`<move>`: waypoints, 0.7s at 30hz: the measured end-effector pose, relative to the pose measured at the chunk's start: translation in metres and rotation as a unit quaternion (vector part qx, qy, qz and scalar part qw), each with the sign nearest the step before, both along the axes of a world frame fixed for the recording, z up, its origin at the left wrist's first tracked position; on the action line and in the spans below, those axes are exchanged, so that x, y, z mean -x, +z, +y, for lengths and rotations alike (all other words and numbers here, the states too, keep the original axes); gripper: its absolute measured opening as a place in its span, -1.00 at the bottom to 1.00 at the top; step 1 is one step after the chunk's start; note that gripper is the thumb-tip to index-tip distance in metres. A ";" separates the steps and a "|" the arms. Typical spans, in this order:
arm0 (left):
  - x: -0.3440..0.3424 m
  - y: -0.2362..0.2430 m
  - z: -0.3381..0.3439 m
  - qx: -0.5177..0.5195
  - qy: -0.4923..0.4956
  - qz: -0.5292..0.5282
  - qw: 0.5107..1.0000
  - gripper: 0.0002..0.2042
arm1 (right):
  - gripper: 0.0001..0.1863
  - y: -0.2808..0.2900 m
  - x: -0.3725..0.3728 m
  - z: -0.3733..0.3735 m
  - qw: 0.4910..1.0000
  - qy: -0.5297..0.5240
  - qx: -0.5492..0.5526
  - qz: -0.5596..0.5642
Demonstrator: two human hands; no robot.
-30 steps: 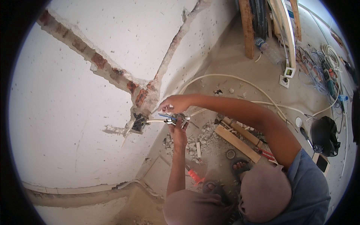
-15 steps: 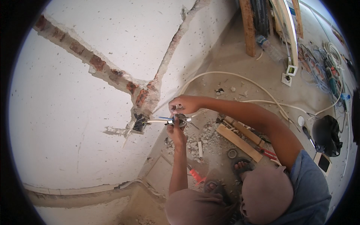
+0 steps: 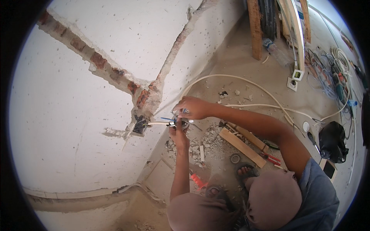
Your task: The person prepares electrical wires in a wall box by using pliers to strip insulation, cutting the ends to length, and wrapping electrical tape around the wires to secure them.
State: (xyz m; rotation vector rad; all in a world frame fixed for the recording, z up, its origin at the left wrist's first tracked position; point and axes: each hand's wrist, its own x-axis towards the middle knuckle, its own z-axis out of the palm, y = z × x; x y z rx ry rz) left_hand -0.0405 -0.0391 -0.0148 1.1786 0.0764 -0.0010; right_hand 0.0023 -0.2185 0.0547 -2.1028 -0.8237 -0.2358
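My left hand (image 3: 180,139) is closed round a small round junction box (image 3: 185,124), holding it off the floor beside the wall. A white cable (image 3: 157,123) runs to it from the wires in the wall recess (image 3: 139,126). A blue wire (image 3: 166,119) and other thin wire ends stick out around the box. Just above it, my right hand (image 3: 194,107) has its fingertips pinched at the thin wires. The fingers partly hide the inside of the box and the wire ends.
Rubble (image 3: 212,144) and a wooden plank (image 3: 243,148) lie right of my hands. Near my feet are a tape roll (image 3: 235,158), red-handled pliers (image 3: 271,158) and an orange-handled tool (image 3: 198,181). Farther right are a screwdriver (image 3: 312,139), a black bag (image 3: 333,142) and coiled cables (image 3: 341,61).
The view has shifted slightly. My right fingers have moved a little over the box, and bluish wire shows beneath them. My left hand still holds the box.
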 end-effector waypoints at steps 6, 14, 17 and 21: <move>0.001 0.006 -0.001 0.004 -0.027 -0.002 1.000 -0.77 | -0.83 0.029 -0.035 0.029 0.998 0.048 -0.041 0.031; 0.002 0.003 0.007 -0.020 -0.009 0.027 0.999 -0.82 | -0.75 0.003 -0.015 -0.045 0.971 -0.225 -0.027 0.081; 0.003 0.000 -0.004 -0.001 -0.012 0.035 0.999 -0.84 | -0.73 -0.047 0.001 -0.050 0.964 -0.163 -0.124 0.169; 0.001 -0.003 0.001 0.029 -0.023 0.039 0.999 -0.81 | -0.75 -0.050 0.010 -0.045 0.952 -0.141 -0.170 0.211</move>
